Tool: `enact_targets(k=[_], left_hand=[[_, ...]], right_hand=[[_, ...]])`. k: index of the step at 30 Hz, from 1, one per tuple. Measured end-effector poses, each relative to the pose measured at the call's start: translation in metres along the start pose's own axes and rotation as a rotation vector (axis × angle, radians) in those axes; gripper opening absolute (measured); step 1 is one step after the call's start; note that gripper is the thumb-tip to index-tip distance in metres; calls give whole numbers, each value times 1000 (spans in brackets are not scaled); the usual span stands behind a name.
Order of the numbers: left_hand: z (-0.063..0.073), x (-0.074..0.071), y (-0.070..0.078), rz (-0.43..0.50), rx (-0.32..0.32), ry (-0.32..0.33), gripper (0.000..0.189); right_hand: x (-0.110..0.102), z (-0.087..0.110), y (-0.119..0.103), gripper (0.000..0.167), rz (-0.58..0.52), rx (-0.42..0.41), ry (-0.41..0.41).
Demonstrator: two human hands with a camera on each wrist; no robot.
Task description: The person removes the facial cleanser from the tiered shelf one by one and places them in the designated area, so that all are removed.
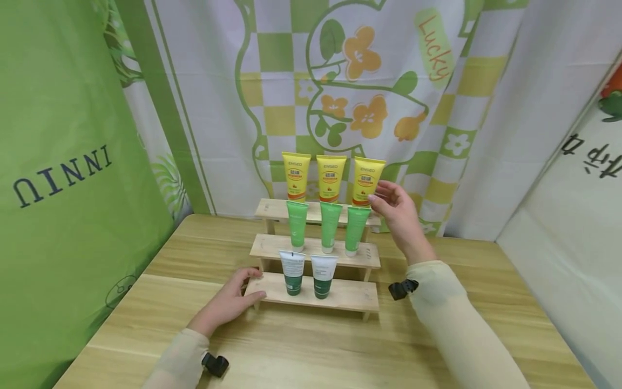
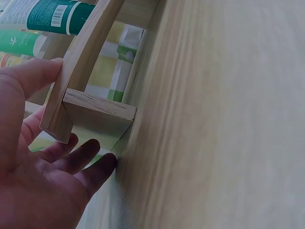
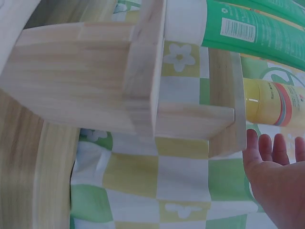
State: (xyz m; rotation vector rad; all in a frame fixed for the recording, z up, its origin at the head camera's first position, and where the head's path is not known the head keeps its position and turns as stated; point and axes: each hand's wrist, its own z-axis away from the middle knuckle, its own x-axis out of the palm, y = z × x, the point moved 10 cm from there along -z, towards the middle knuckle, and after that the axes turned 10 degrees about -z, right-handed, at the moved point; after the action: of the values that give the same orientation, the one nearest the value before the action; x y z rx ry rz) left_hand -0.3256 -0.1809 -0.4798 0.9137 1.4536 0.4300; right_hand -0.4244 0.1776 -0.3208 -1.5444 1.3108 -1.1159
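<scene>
A three-tier wooden stand (image 1: 313, 292) holds squeeze tubes standing on their caps. My left hand (image 1: 225, 302) grips the left end of its lowest tier; in the left wrist view the thumb (image 2: 45, 74) presses the plank's edge and the fingers curl behind. At the top tier's right end, my right hand (image 1: 398, 210) is beside the rightmost yellow tube (image 1: 366, 181), thumb at its lower edge. Its fingers (image 3: 264, 148) look loosely extended next to that tube in the right wrist view, where the thumb is hidden.
Two more yellow tubes, one at the left (image 1: 295, 175), share the top tier. Three green tubes (image 1: 329, 227) stand on the middle tier, and two white-and-dark-green tubes (image 1: 293, 273) on the lowest. Behind the wooden table (image 1: 311, 351) hangs a patterned curtain (image 1: 277, 86).
</scene>
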Motion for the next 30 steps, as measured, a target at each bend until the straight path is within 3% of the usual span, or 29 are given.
enact_targets(k=[7, 18, 30], left_hand=[[0, 2, -8, -20, -32, -26, 45], [-3, 3, -14, 4, -13, -31, 41], [-4, 3, -16, 30, -41, -39, 42]], right_hand=[[7, -5, 0, 61, -10, -3, 12], [4, -7, 5, 53, -17, 3, 44], [4, -11, 10, 40, -54, -27, 90]])
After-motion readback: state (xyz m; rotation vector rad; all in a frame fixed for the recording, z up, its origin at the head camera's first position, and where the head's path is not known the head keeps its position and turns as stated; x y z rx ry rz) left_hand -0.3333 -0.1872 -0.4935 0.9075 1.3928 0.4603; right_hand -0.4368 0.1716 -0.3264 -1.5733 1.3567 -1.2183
